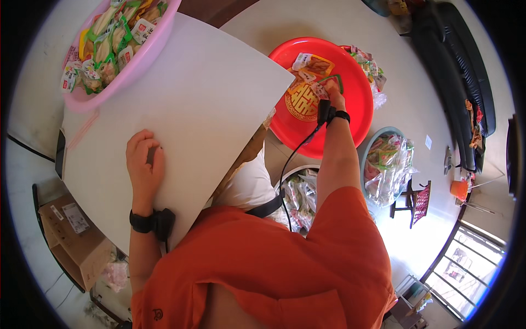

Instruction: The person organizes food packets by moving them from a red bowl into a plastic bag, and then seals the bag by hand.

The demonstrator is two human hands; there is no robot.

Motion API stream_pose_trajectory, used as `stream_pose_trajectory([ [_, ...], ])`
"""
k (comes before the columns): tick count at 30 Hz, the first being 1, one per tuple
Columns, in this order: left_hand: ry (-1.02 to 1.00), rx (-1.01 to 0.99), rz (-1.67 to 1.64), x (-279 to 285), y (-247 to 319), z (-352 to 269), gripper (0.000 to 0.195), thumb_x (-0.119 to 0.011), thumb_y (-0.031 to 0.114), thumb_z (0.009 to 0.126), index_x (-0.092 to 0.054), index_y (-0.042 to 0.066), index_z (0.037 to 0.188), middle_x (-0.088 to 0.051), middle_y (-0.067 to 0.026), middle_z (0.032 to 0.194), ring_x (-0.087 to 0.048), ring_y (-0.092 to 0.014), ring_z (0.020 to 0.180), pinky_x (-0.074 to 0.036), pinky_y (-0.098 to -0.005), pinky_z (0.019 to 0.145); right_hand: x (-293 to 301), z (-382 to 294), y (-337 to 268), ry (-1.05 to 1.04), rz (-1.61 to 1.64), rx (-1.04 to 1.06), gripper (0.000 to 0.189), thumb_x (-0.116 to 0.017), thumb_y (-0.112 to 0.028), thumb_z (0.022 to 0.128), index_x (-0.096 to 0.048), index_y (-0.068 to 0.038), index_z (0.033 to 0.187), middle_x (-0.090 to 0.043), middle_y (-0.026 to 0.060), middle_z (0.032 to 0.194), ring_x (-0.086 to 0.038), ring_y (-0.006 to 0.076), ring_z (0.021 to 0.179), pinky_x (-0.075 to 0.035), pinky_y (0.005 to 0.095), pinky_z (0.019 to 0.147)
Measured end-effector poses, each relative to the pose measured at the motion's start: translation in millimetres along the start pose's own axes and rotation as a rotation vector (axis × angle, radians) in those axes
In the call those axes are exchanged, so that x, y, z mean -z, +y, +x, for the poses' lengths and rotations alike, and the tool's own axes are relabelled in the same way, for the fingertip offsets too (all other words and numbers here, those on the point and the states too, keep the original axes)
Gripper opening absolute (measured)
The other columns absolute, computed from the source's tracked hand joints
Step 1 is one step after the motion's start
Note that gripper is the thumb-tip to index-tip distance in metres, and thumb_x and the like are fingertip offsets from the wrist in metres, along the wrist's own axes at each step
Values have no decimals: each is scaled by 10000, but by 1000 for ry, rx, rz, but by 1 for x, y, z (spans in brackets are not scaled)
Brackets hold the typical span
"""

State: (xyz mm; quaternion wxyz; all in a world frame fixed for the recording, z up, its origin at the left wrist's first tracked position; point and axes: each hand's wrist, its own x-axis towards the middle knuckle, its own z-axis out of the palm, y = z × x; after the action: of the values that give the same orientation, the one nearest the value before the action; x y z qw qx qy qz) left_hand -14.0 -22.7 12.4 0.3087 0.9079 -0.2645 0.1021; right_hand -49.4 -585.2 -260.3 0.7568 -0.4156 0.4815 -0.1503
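My right hand (335,94) reaches down into a red plastic basin (357,119) with a gold printed emblem on its floor. Its fingers are on a green-edged sealed food packet (337,81) and appear to grip it; the fingertips are partly hidden. Beside that packet lie several orange-edged food packets (320,66) with brownish contents. My left hand (144,164) rests on the white tabletop (205,94), loosely curled, thumb apart from the fingers, with nothing seen in it. A black band with a corded device circles each wrist.
A pink basin (135,74) full of packets stands at the table's far left. Right of my legs are a grey-blue tub (363,168) and another container (302,189) of packets. More packets (365,59) lie behind the red basin. A small stool (407,201) and cardboard box (78,238) stand nearby.
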Motion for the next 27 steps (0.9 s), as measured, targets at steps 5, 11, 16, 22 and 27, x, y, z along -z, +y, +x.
stream_pose_trajectory([
  [5,-23,-29,-54,-3,-9,9,108,-589,-23,795,-589,1,900,-582,-146,1129,-570,-307,1034,-458,-374,906,69,60,-1,167,-364,24,286,-595,-245,884,-639,-2,1027,-687,97,912,-669,243,744,-541,357,627],
  [11,46,-54,-37,-4,-4,4,118,-625,-10,769,-596,9,882,-598,-148,1081,-571,-327,1007,-457,-404,879,45,-20,-48,-62,-873,490,329,-670,-263,851,-648,10,1034,-693,72,876,-672,246,769,-543,360,679],
  [16,70,-92,-29,-3,-7,0,124,-625,3,763,-575,29,874,-586,-141,1068,-558,-338,992,-436,-419,894,-2,-125,-107,-569,75,343,288,-540,-126,935,-564,5,1190,-637,110,1099,-605,254,1033,-497,372,915],
  [22,116,-99,-150,3,-6,-1,116,-649,36,729,-584,40,825,-598,-114,986,-560,-325,951,-438,-427,878,-127,-280,-184,-634,197,228,292,-520,-87,968,-530,32,1235,-617,142,1207,-610,260,1099,-517,370,936],
  [27,131,-95,-192,4,-9,-4,109,-651,27,725,-596,37,818,-609,-103,997,-565,-312,948,-444,-412,877,-283,-332,-195,-1061,212,381,318,-530,-128,977,-546,46,1242,-582,125,1284,-547,226,1188,-402,347,1046],
])
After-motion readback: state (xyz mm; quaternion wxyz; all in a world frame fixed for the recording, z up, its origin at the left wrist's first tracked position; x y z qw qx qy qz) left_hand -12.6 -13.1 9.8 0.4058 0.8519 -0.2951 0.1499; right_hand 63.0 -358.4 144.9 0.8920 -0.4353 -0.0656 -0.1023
